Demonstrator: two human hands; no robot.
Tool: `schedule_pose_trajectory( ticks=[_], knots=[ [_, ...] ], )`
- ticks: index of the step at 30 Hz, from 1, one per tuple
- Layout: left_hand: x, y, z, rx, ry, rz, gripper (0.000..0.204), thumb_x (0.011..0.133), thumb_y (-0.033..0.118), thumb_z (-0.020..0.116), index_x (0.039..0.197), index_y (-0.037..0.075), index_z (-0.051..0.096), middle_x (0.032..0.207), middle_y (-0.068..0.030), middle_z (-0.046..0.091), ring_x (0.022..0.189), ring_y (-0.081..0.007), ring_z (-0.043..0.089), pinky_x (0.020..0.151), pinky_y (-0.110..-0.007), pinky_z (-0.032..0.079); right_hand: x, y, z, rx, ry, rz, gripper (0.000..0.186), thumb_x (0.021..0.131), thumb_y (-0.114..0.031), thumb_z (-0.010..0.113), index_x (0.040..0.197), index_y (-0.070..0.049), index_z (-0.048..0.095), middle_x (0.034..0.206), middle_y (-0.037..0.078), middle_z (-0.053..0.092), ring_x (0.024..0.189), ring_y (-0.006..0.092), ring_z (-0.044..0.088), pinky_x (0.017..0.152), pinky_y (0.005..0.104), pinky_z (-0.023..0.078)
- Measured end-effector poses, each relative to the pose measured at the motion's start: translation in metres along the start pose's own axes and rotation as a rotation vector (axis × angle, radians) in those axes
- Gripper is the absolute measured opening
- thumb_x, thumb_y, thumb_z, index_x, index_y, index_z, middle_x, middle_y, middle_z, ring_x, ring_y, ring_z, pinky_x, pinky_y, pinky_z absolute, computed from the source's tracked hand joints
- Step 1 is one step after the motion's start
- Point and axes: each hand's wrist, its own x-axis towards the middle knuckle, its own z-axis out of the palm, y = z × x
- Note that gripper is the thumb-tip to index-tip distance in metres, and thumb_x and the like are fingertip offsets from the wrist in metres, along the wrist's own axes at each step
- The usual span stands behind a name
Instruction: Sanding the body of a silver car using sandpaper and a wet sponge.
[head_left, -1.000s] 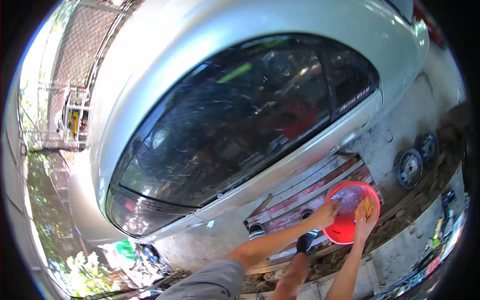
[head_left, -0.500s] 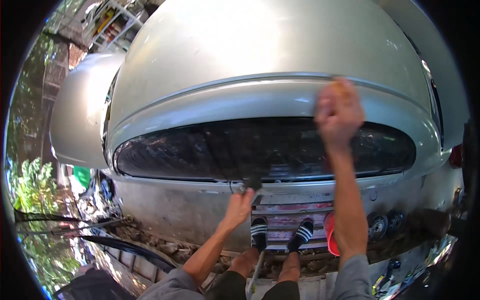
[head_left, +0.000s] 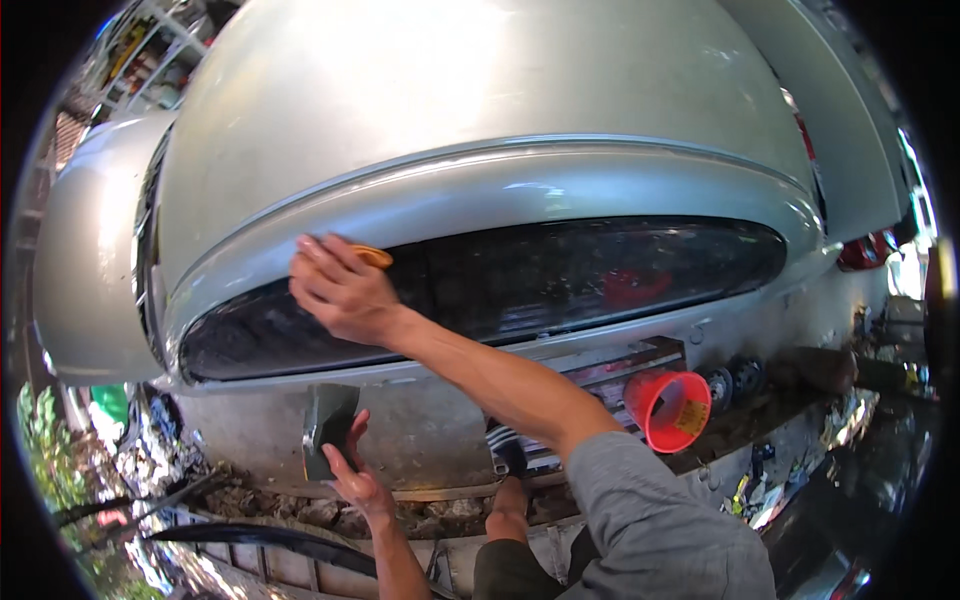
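A silver car's roof (head_left: 450, 110) spreads in front of me, with a long dark side window (head_left: 580, 270) below its edge. My right hand (head_left: 345, 290) reaches across to the left end of the window. It lies at the edge between silver frame and glass, fingers bent over a small orange pad (head_left: 372, 256) that is mostly hidden. Lower down, my left hand (head_left: 358, 478) holds a dark grey-green sheet (head_left: 328, 430) that looks like sandpaper, thumb and fingers at its edge, apart from the car.
A red bucket (head_left: 668, 412) stands on the right beside a slatted wooden platform (head_left: 645, 360) under my feet. Dark wheels (head_left: 735, 380) lie past it. The car's silver hood (head_left: 90, 240) is at the left. Rubble (head_left: 320, 512) lines the ground below, and a shelf rack (head_left: 150, 60) stands far left.
My right hand has swept from the right part of the roof edge to the window's left end. My left hand, with the dark sheet, has moved left and down. The view has shifted.
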Motion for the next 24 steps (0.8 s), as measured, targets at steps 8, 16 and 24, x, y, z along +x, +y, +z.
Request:
schedule_pose_trajectory(
  ticks=[8,16,24],
  knots=[
    [0.026,0.035,0.166,-0.02,-0.391,0.327,0.08,0.102,0.062,0.018,0.128,-0.005,0.052,0.124,-0.0193,0.06,0.105,-0.0288,0.063,0.1,-0.041,0.042,-0.072,0.156,-0.189,-0.145,-0.021,0.121,0.025,0.085,-0.024,0.067,0.109,-0.017,0.071,0.128,0.009,0.062,0.131,0.0349,0.053,0.115,0.054,0.03],
    [0.08,0.05,0.358,0.146,-0.555,0.811,0.05,0.106,0.037,0.036,0.123,-0.005,0.055,0.12,-0.0151,0.06,0.11,-0.0242,0.055,0.097,-0.038,0.04,-0.136,0.311,-0.364,-0.336,0.333,0.57,0.02,0.082,-0.012,0.063,0.1,-0.008,0.071,0.109,0.014,0.068,0.115,0.0365,0.063,0.106,0.0484,0.043],
    [0.079,0.024,0.381,0.493,-0.282,0.986,0.027,0.106,0.022,0.042,0.113,-0.001,0.056,0.105,-0.0107,0.06,0.094,-0.0218,0.055,0.085,-0.034,0.042,-0.226,0.455,-0.504,-0.694,0.628,0.979,0.009,0.081,-0.009,0.066,0.088,-0.005,0.069,0.087,0.011,0.065,0.088,0.0313,0.061,0.08,0.0406,0.05]
  ],
)
